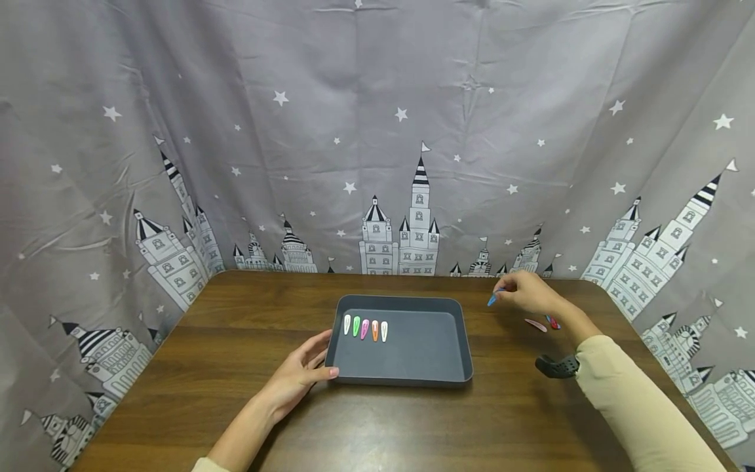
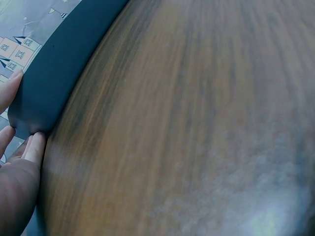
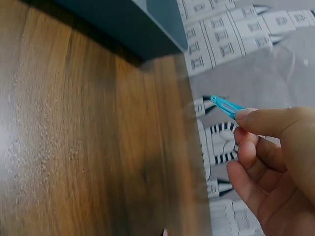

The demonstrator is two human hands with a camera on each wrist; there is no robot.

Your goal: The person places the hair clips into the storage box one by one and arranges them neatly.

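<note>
A dark grey tray [image 1: 413, 357] lies on the table, with several hair clips in a row at its upper left: white [image 1: 347, 324], green [image 1: 356, 326], pink [image 1: 365, 328], orange [image 1: 375, 330] and another white one [image 1: 385, 331]. My left hand [image 1: 297, 377] holds the tray's left edge, thumb on the near corner; the left wrist view shows its fingers against the tray wall [image 2: 54, 64]. Right of the tray, above the table, my right hand [image 1: 525, 293] pinches a blue clip [image 3: 226, 106] between thumb and finger.
On the table [image 1: 265, 308] below my right hand lie a pink clip [image 1: 535, 325] and a red clip [image 1: 553, 322] with some blue beside it. A black band [image 1: 557, 367] is at my right wrist. A grey curtain [image 1: 307, 131] with castles and stars hangs behind the table.
</note>
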